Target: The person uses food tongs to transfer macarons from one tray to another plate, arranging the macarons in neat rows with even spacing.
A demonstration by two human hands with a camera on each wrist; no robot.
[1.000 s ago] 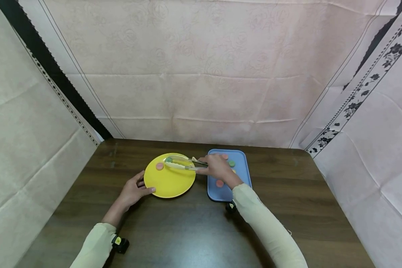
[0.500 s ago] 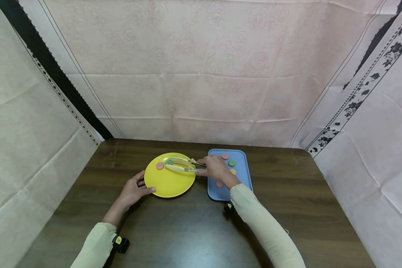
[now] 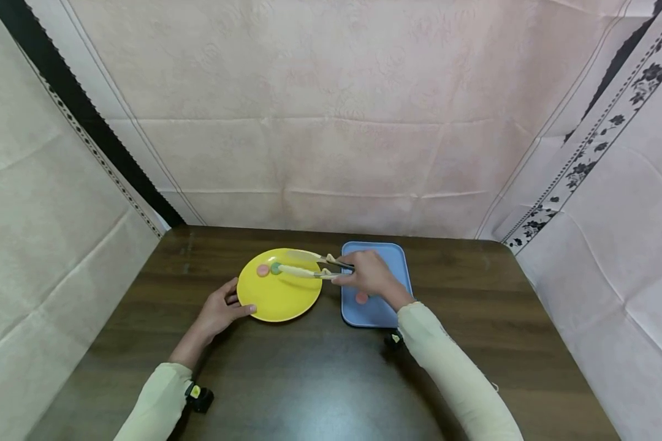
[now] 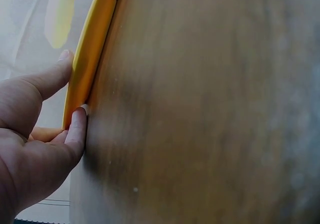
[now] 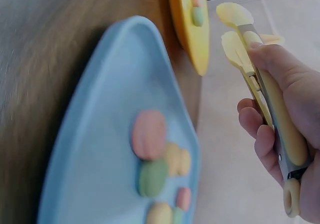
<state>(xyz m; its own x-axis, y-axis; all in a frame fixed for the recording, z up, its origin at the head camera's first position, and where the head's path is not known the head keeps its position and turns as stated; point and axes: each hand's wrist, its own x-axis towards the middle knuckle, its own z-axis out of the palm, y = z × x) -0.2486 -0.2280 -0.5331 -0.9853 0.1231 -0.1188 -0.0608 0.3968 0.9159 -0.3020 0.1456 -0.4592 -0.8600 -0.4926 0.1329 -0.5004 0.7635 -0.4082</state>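
While the yellow plate (image 3: 278,305) is steadied at its near left rim by the left hand (image 3: 220,312), tongs (image 3: 300,272) are held over its far part by the right hand (image 3: 369,272). The rim is pinched between the thumb above and the fingers beneath (a grip best seen from the left wrist), presumably so that the plate is kept from sliding across the dark wooden worktop (image 3: 287,367). The right hand is curled round the tongs, with the thumb laid along one arm and the fingers bent against the other, a hold by which the spread can probably be governed. The tips are parted, and nothing is seen caught between them.

On the plate, a green macaron (image 3: 276,268) is set just beside a pink macaron (image 3: 262,270), off toward the far left; by this placing, most of the surface seems to be left for more. The blue tray (image 3: 364,318) is stationed just to the plate's right, apart from it, perhaps so that only a short reach is needed. Several more macarons (image 5: 153,178) in pink, green and yellow are held within its raised edge, partly hidden by the right hand from above.
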